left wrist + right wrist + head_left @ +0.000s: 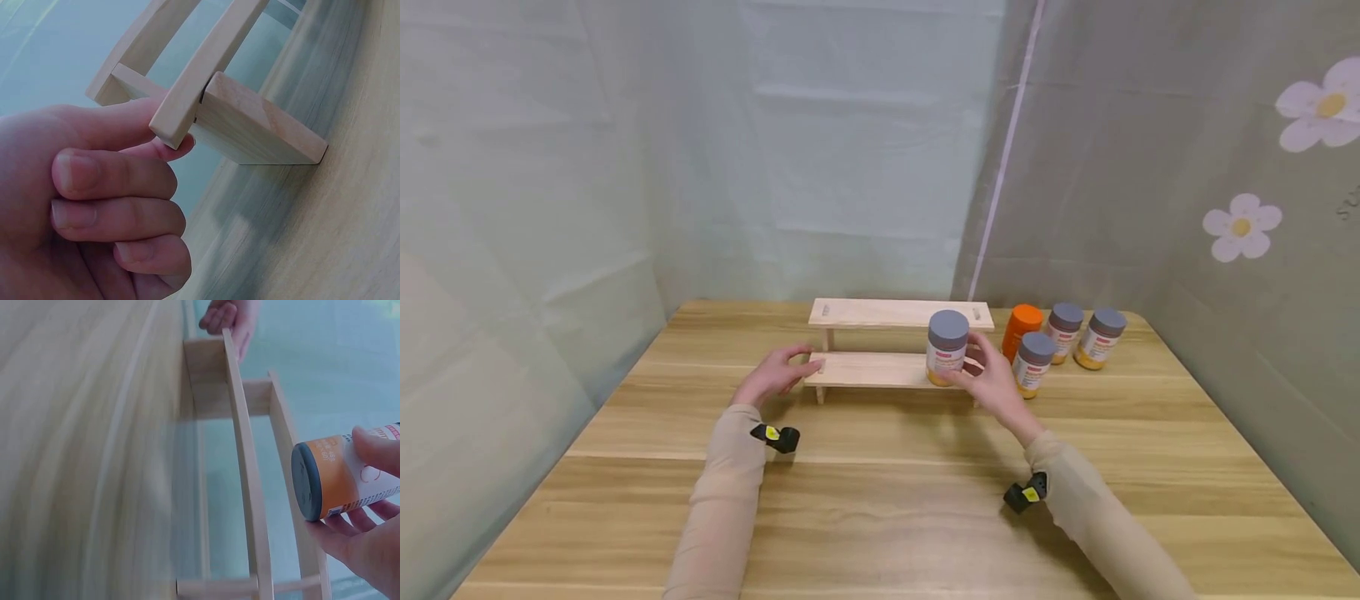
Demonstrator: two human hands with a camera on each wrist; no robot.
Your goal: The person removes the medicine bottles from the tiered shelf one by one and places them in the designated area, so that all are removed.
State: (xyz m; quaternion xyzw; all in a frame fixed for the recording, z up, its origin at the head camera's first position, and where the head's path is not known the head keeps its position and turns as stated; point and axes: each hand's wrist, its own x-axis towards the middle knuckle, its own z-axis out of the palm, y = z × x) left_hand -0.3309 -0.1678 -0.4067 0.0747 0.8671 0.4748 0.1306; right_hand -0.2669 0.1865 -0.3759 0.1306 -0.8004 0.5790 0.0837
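Observation:
A two-tier wooden rack stands on the table, with an upper board (895,312) behind a lower board (868,371). At the lower board's left end, my left hand (775,375) pinches its corner between thumb and forefinger; the other fingers (119,219) are curled in. My right hand (996,387) grips a pill bottle (947,343) with a grey lid, white label and orange lower part. The bottle is upright over the lower board's right part, and the right wrist view shows its dark base (306,481) raised off the board.
Right of the rack stand a bottle with an orange cap (1024,321) and several grey-lidded bottles, the nearest bottle (1032,365) close to my right hand. Wood-grain tabletop (880,500) extends in front of the rack. Cloth curtains (865,150) hang behind the table.

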